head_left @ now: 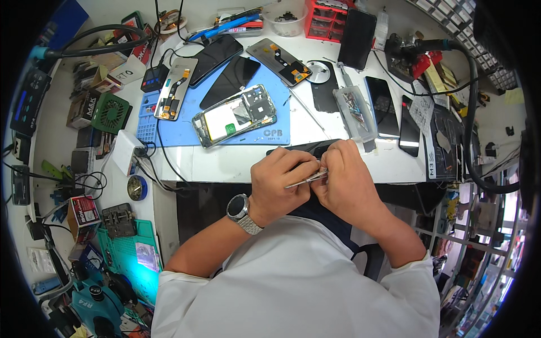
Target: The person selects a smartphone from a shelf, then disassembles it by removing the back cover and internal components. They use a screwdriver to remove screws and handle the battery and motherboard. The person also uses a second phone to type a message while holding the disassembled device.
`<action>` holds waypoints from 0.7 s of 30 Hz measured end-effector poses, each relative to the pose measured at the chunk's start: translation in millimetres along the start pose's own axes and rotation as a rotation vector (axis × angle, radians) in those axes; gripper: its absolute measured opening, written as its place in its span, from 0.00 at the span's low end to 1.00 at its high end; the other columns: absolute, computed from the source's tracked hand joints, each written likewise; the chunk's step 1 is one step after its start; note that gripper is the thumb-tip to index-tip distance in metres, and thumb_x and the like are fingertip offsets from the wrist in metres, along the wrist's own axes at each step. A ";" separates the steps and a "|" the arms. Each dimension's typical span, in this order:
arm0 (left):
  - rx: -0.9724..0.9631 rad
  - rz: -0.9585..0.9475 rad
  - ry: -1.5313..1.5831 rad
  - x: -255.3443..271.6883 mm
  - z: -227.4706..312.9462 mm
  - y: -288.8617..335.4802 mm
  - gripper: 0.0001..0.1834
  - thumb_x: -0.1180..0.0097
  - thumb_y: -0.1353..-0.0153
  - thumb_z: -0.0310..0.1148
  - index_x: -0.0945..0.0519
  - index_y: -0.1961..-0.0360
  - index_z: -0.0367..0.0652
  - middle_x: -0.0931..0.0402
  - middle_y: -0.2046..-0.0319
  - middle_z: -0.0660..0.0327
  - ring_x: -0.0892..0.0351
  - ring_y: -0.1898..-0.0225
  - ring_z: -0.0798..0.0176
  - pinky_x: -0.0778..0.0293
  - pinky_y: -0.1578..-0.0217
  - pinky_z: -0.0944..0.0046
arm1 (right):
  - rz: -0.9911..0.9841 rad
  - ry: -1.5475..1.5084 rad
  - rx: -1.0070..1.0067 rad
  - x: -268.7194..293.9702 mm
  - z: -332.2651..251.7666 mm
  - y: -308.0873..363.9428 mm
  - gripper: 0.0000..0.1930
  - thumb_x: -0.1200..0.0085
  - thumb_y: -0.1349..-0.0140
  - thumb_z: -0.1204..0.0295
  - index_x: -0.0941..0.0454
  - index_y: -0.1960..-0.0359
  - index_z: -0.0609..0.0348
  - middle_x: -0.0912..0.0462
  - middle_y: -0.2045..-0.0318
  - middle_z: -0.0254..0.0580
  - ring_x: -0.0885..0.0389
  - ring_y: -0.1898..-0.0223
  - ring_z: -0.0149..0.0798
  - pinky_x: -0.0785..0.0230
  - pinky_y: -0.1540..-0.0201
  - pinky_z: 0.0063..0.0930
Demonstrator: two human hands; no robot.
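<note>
My left hand [282,177], with a metal-band watch [243,214] on its wrist, is closed, fingers bent around a thin silver metal tool [307,180] that looks like tweezers. The tool's other end runs to the pinched fingers of my right hand [346,177]. Anything tiny between the fingertips is hidden. Both hands are close together over the table's front edge. Just beyond them lies a dark, flat, phone-like piece [307,147], partly covered by the fingers. An opened phone [236,115] with its inside showing rests on the blue mat [186,135].
Phone screens [177,87] and dark phones [383,107] lie around the white table [220,166]. A clear tray of small tools [355,115] stands beyond my right hand. Red drawers [326,21] are at the back; a teal microscope [98,304] is lower left.
</note>
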State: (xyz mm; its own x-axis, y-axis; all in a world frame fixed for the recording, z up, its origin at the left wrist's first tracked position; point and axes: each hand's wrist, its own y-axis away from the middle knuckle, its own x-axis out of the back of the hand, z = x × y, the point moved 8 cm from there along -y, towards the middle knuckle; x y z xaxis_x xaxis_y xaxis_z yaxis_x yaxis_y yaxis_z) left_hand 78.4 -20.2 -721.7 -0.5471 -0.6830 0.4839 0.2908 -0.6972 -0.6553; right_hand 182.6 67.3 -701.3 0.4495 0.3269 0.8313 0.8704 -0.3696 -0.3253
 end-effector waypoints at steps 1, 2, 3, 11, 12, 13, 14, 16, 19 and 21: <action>-0.012 0.013 0.001 0.5 0.3 -0.9 0.20 0.30 0.59 0.16 0.08 0.62 0.45 0.10 0.62 0.65 0.17 0.69 0.58 0.21 0.68 0.62 | -0.010 0.006 -0.001 0.0 -0.5 -0.6 0.17 0.32 0.46 0.79 0.29 0.60 0.65 0.27 0.59 0.55 0.26 0.56 0.58 0.27 0.53 0.48; -0.022 0.025 0.002 0.1 0.7 -0.5 0.20 0.30 0.60 0.16 0.09 0.62 0.45 0.10 0.62 0.65 0.18 0.70 0.58 0.21 0.69 0.62 | -0.021 0.010 -0.003 -0.7 -1.2 -0.6 0.16 0.32 0.45 0.78 0.29 0.61 0.66 0.27 0.59 0.56 0.26 0.55 0.58 0.27 0.53 0.48; -0.031 0.036 0.002 -0.3 1.1 -0.2 0.20 0.31 0.60 0.16 0.09 0.62 0.45 0.10 0.62 0.65 0.19 0.70 0.58 0.22 0.69 0.62 | -0.019 0.007 -0.007 -0.1 -1.7 -0.9 0.17 0.31 0.46 0.79 0.29 0.60 0.66 0.27 0.59 0.55 0.26 0.55 0.58 0.27 0.53 0.48; -0.047 0.042 0.000 -2.9 -5.0 -2.0 0.18 0.31 0.56 0.20 0.10 0.62 0.49 0.12 0.62 0.68 0.19 0.69 0.61 0.21 0.70 0.61 | 0.023 -0.098 -0.051 4.2 3.8 1.5 0.18 0.33 0.45 0.84 0.29 0.56 0.64 0.26 0.58 0.54 0.25 0.56 0.59 0.28 0.53 0.47; -0.041 0.034 0.016 -2.7 -7.3 -3.1 0.17 0.31 0.55 0.20 0.09 0.62 0.49 0.12 0.62 0.68 0.18 0.69 0.60 0.21 0.69 0.61 | 0.015 -0.097 -0.048 5.1 5.0 2.1 0.18 0.33 0.44 0.84 0.29 0.56 0.64 0.26 0.58 0.53 0.25 0.56 0.58 0.27 0.53 0.47; -0.043 0.025 0.027 -2.4 -8.2 -4.1 0.17 0.30 0.54 0.20 0.09 0.61 0.48 0.12 0.62 0.68 0.17 0.68 0.60 0.21 0.69 0.61 | 0.006 -0.095 -0.045 6.6 6.4 2.9 0.18 0.34 0.44 0.85 0.29 0.56 0.63 0.26 0.58 0.53 0.25 0.56 0.58 0.27 0.53 0.47; -0.046 0.014 0.041 -3.0 -8.8 -5.4 0.17 0.30 0.54 0.20 0.09 0.61 0.48 0.12 0.61 0.67 0.17 0.67 0.60 0.20 0.69 0.61 | -0.001 -0.093 -0.045 7.6 7.4 3.7 0.18 0.34 0.44 0.85 0.28 0.56 0.63 0.26 0.58 0.53 0.24 0.56 0.58 0.27 0.53 0.47; -0.051 -0.005 0.058 -2.6 -7.5 -6.3 0.17 0.29 0.53 0.20 0.09 0.60 0.47 0.12 0.61 0.66 0.16 0.67 0.60 0.20 0.69 0.61 | -0.044 -0.107 -0.071 7.6 6.1 3.9 0.17 0.32 0.42 0.82 0.28 0.55 0.65 0.26 0.57 0.55 0.25 0.54 0.59 0.27 0.52 0.49; -0.085 -0.023 0.063 -4.9 -1.2 -7.8 0.16 0.28 0.52 0.21 0.10 0.59 0.46 0.12 0.60 0.65 0.17 0.68 0.59 0.20 0.69 0.61 | -0.074 -0.126 -0.091 7.8 7.0 4.0 0.17 0.32 0.41 0.80 0.28 0.55 0.66 0.26 0.57 0.56 0.25 0.53 0.59 0.27 0.51 0.49; -0.133 -0.034 0.042 -5.5 0.5 -7.2 0.16 0.27 0.51 0.22 0.10 0.59 0.45 0.12 0.60 0.65 0.18 0.69 0.59 0.20 0.69 0.60 | -0.070 -0.140 -0.102 9.3 7.9 4.4 0.16 0.33 0.40 0.81 0.28 0.56 0.66 0.26 0.57 0.56 0.25 0.54 0.59 0.28 0.51 0.50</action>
State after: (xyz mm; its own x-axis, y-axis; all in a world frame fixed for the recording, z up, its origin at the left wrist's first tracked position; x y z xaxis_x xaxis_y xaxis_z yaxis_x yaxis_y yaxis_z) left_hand 79.7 -11.6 -719.3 -0.5880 -0.6477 0.4846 0.1665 -0.6832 -0.7110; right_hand 192.2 75.6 -698.5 0.4182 0.4705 0.7770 0.8789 -0.4256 -0.2154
